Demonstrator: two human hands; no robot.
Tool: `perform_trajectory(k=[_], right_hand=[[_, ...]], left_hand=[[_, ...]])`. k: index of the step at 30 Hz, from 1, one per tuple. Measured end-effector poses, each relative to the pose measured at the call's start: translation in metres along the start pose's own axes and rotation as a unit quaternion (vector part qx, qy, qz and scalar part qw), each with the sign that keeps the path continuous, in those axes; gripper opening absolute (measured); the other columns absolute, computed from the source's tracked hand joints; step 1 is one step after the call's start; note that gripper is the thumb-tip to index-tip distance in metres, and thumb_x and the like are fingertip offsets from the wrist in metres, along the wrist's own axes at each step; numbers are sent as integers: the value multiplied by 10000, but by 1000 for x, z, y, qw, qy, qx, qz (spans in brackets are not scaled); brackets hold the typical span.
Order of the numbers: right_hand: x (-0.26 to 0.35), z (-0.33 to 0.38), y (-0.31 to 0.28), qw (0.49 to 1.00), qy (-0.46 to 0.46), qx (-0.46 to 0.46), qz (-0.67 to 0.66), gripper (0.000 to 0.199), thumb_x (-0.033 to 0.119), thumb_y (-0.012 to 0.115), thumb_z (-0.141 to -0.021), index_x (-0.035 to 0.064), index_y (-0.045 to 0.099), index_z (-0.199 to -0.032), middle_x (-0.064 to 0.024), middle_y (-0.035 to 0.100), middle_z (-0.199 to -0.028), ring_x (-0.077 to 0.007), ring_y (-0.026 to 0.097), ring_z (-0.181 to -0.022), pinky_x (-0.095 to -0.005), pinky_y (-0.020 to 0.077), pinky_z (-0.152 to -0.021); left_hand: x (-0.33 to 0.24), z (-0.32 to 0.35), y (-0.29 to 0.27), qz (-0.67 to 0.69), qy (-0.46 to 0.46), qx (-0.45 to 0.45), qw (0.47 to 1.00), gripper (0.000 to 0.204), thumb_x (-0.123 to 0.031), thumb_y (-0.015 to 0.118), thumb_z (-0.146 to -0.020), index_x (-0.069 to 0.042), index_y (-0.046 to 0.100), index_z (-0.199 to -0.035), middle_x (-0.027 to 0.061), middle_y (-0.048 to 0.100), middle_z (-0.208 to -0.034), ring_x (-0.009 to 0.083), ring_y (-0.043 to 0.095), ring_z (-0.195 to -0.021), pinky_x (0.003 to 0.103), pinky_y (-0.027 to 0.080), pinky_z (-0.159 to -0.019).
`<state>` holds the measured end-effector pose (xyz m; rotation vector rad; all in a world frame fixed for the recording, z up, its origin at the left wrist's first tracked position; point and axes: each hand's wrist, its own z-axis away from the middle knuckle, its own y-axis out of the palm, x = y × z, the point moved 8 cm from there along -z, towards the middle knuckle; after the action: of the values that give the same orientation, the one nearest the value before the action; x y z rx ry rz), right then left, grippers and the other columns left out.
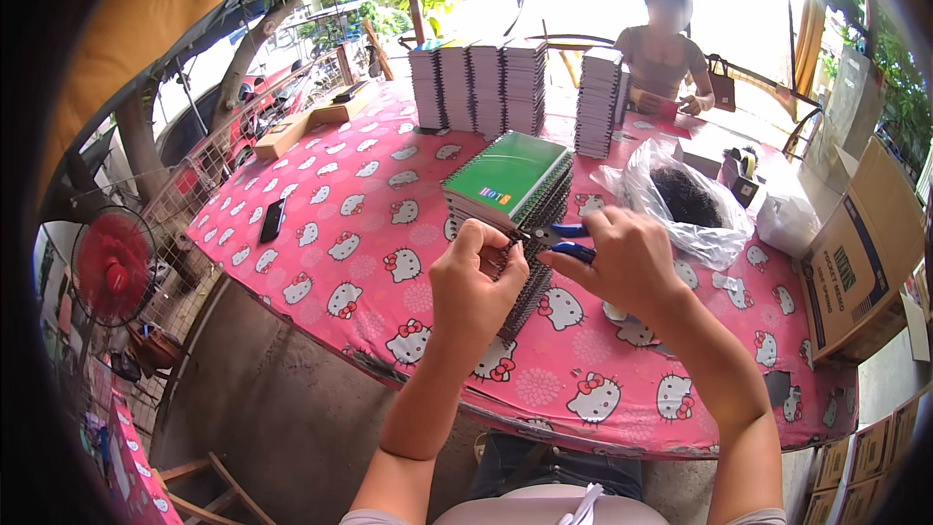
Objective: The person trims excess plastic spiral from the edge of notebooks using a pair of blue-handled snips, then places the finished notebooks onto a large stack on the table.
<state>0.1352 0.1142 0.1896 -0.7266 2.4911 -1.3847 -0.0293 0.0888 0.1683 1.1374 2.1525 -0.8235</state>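
Observation:
A stack of spiral notebooks stands in front of me, a green-covered notebook [515, 167] on top. Black coil bindings [534, 303] run down its right side. My left hand [476, 277] is closed in a pinch at the near corner, by the end of the wire coil; the fingertips partly hide what they grip. In my right hand [627, 253] is a pair of pliers [571, 241] with blue handles. Its jaws meet the coil end right beside my left fingertips.
Tall notebook stacks [476, 87] and another stack [598, 102] stand farther back. A phone [272, 221] lies left. To the right are a plastic bag [714, 233] with black contents, a tape dispenser [741, 175] and a cardboard box [865, 253]. Another person [666, 58] sits across the pink table [330, 316].

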Motion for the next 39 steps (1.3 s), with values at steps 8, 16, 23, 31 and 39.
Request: perform_trajectory(k=[8, 16, 23, 31, 39], right_hand=[[-5, 19, 4, 998, -20, -59, -27, 648, 632, 614, -793, -10, 623, -881, -171, 640, -863, -305, 638, -815, -406, 492, -763], [8, 11, 13, 998, -26, -56, -16, 627, 617, 643, -777, -7, 618, -833, -158, 627, -812, -314, 636, -747, -408, 499, -691], [-6, 14, 26, 996, 54, 41, -53, 549, 549, 704, -767, 21, 601, -660, -104, 605, -617, -286, 634, -584, -388, 510, -571], [-61, 43, -18, 663, 85, -57, -742, 554, 453, 383, -982, -48, 617, -1002, -215, 633, -1109, -294, 641, -996, -403, 461, -922], [-77, 58, -62, 714, 40, -111, -691, 732, 624, 307, -951, -40, 589, -1073, -208, 632, -1063, -269, 635, -992, -383, 463, -918]], left_hand=[[-4, 6, -10, -11, 26, -34, 999, 178, -64, 721, -779, -36, 550, -819, 31, 631, -717, 74, 588, -605, 224, 461, -547], [13, 3, -6, 22, -55, 14, 998, 200, -76, 727, -789, -31, 533, -810, 15, 625, -703, 38, 551, -606, 211, 444, -538], [18, 4, 3, 17, -45, 20, 999, 193, -62, 716, -794, -26, 527, -792, 12, 619, -692, 36, 543, -596, 211, 432, -529], [31, 7, -6, 163, -85, -17, 983, 110, -60, 668, -846, -25, 564, -848, 2, 640, -744, 40, 574, -644, 211, 453, -565], [41, 9, -4, 173, -129, 79, 973, 130, -16, 600, -896, 3, 622, -1022, -34, 606, -778, 11, 514, -676, 178, 401, -594]])
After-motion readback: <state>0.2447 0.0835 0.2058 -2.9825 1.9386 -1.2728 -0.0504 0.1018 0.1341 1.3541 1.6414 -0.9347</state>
